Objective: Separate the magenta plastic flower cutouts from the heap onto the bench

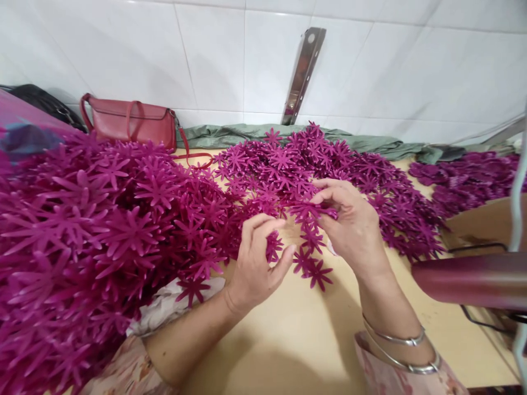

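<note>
Pinched between the thumb and fingers of my right hand (349,225) is a small stack of magenta artificial flower petals (310,211), star-shaped with narrow lobes. My left hand (259,263) is open just to the left, its thumb and curled fingers apart. One petal piece (274,247) shows behind that gap; I see no grip on it. Below my right hand, a few loose flower pieces (313,269) lie on the pale tabletop (284,340). A large heap of the same pieces (123,225) rises to my left, and another pile (288,159) spreads behind both hands.
A red handbag (132,123) stands against the tiled wall at the back left. Green cloth (247,134) runs along the wall's foot. To the right are a shiny magenta cylindrical object (469,280), a cardboard box (486,222) and darker purple petals (473,178).
</note>
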The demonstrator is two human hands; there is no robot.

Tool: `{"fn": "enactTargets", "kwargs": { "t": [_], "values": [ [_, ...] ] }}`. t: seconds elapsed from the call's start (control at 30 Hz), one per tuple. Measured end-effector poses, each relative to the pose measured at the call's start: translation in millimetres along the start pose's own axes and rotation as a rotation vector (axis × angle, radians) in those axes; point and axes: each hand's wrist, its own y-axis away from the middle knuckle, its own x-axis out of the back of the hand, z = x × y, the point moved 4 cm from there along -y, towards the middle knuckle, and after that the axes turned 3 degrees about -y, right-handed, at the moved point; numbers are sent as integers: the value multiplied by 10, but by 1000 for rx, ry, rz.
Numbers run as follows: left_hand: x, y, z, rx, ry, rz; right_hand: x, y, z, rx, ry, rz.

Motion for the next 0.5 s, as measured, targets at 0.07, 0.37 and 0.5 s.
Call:
{"fn": "enactTargets", "kwargs": {
  "t": [0.07, 0.37, 0.5],
  "values": [
    [26, -24, -64, 76, 40, 57, -69, 36, -42, -28, -96, -34],
    [118, -124, -242, 158, 78, 112, -319, 229, -5, -77, -43, -174],
    [111, -77, -384, 330, 178, 250, -211, 507, 77, -123, 197, -303]
  ]
}}
